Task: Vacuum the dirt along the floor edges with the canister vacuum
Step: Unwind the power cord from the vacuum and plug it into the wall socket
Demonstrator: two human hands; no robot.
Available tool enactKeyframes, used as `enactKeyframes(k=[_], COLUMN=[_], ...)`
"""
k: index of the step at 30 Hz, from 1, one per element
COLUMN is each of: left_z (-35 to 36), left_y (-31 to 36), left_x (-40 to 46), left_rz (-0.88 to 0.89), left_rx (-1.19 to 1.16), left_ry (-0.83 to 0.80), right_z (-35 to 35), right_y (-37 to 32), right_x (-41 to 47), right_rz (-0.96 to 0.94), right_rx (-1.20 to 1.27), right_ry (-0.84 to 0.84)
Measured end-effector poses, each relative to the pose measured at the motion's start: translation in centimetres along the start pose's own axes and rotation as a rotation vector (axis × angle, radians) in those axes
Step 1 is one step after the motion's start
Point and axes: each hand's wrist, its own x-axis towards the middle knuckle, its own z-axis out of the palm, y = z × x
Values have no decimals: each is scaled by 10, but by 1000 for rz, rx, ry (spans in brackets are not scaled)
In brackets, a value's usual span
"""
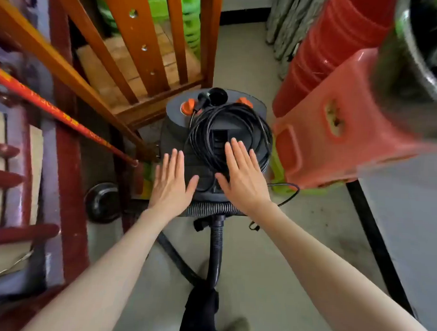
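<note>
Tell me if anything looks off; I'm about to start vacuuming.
The power cord is coiled on top of the canister vacuum, plug loose, so it isn't plugged in. Both hands hover open above it.

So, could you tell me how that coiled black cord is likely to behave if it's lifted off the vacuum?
The cord looks floppy: it lies in loose, uneven loops on the vacuum, so the loops would probably sag and spill apart. One strand trails off to the right, so it may drag or snag.
</note>
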Motion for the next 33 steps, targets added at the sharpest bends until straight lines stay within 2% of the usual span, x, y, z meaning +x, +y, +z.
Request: enactKeyframes(k=[6, 10, 14, 24, 33], left_z=[16, 28, 35, 40, 63], left_y=[-9, -19, -18, -14, -13], left_x=[39, 40, 39, 20, -28], left_rz=[21, 25, 23, 45, 70], left_rx=[-1, 176, 234, 240, 192], left_ry=[53, 1, 9, 11, 44], right_z=[30, 36, 38, 42, 51], right_y=[6, 5, 4, 4, -1], right_x=[29, 29, 27, 7, -45], right_rz=[-47, -37, -42, -42, -49], right_rx=[-87, -47, -27, -35, -34], right_ry=[-15, 71, 123, 124, 99])
